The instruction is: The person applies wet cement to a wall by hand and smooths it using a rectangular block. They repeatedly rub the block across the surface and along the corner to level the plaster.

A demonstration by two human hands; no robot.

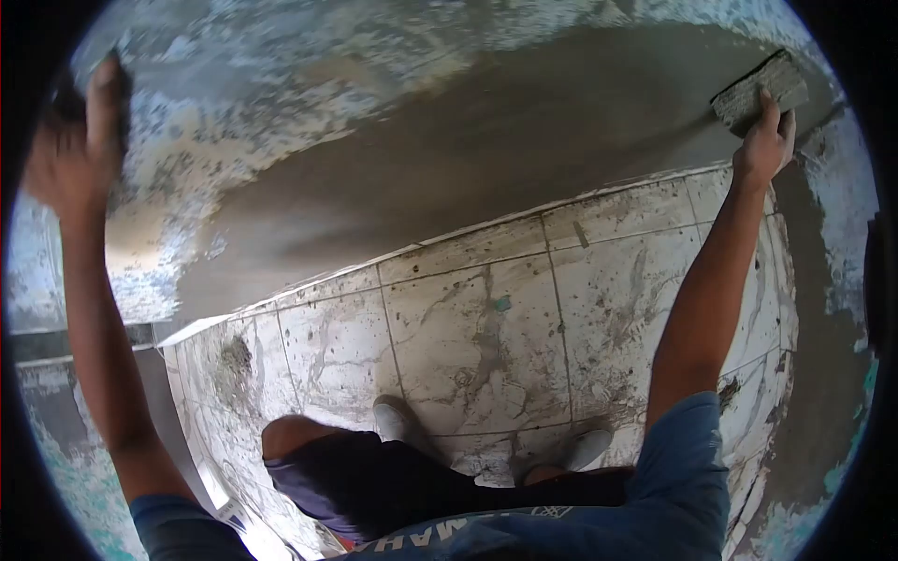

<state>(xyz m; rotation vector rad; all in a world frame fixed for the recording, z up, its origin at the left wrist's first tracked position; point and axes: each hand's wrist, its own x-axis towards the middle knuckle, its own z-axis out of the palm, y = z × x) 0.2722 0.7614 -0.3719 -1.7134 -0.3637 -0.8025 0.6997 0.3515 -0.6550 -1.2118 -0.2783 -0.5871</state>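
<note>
At the upper right, my right hand (769,145) is closed on a flat, rectangular grey block or float (762,92), which rests against the wall. Smooth, dark grey plaster (486,122) covers a broad band of the wall beside it. My left hand (77,140) is raised at the upper left, near the rough, patchy blue-white wall (215,112). Its thumb points up and its fingers are bent, with a dark shape at their edge. Blur hides what that hand holds, if anything.
White tiles with grey veins (468,318) and dirt spots cover the floor below the wall. My feet in grey shoes (398,421) stand on them. Another wall with grey plaster (809,309) runs down the right side. Papers or a bag lie at the lower left.
</note>
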